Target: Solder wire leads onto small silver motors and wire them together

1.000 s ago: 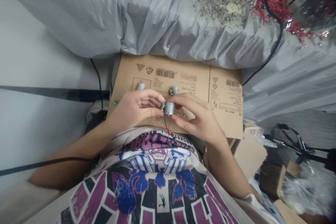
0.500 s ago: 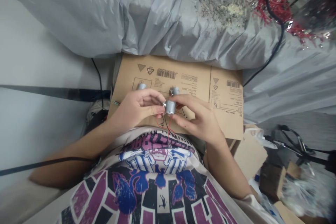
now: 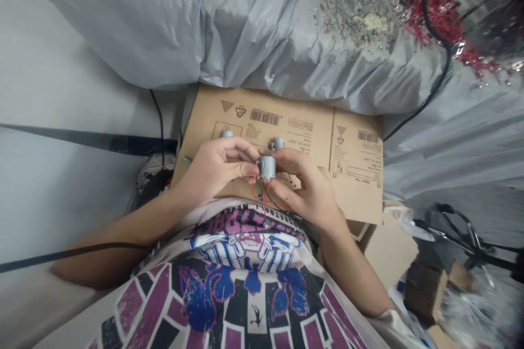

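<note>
**Left hand** point(image 3: 213, 172): I saw it half closed, palm turned inward, its fingertips pressed against the left side of the small silver DC motor point(image 3: 267, 166).

**Right hand** point(image 3: 305, 188): It was also half closed, with its fingers curled over the motor's right side, so the two hands held it between them.

**Held motor:** It sat between the hands, raised above the cardboard sheet, near the sheet's lower edge.

**Leads:** A red wire point(image 3: 254, 192) and a black wire point(image 3: 269, 188) hung from the motor toward the printed T-shirt point(image 3: 245, 289).

**Other motors:** A second motor point(image 3: 277, 144) lay just beyond my right-hand fingers, and a third motor point(image 3: 226, 134) lay beyond the left hand, both on the cardboard.

**Work surface:** The cardboard sheet point(image 3: 360, 196) was flattened, with printed barcodes and triangles. A tiny green-tipped piece point(image 3: 186, 159) lay at its left edge.

**Beyond the sheet:** A grey plastic sheet point(image 3: 123, 27) lay in folds, carrying a heap of small metal pieces point(image 3: 352, 22) and red wire scraps point(image 3: 434, 16).

**Cables:** A black cable point(image 3: 438, 60) ran along the plastic, and another black cable point(image 3: 82, 262) crossed the left forearm.
</note>
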The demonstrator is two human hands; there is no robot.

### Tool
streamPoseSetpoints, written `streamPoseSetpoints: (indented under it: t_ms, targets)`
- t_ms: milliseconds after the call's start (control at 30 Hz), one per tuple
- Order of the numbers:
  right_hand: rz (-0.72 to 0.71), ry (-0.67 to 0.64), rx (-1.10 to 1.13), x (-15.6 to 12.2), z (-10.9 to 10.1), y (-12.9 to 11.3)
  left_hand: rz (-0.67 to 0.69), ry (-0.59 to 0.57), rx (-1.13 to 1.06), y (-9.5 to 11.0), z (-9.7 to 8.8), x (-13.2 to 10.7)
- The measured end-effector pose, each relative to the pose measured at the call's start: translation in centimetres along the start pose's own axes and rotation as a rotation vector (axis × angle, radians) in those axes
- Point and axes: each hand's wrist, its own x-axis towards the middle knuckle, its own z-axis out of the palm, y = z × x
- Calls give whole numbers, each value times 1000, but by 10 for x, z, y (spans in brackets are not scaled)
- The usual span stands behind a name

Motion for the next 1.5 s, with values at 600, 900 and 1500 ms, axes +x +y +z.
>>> streamPoseSetpoints:
  t_ms: [600, 900, 1500]
  targets:
    - [56, -488, 335, -6, -36, -4, -30, -34, -44, 7, 8, -8]
    - [191, -467, 551, -1, -33, -3, -24, -46, -22, 9, 6, -8]
    - [195, -107, 357, 2, -12, -9, -7, -68, -38, 6, 5, -6]
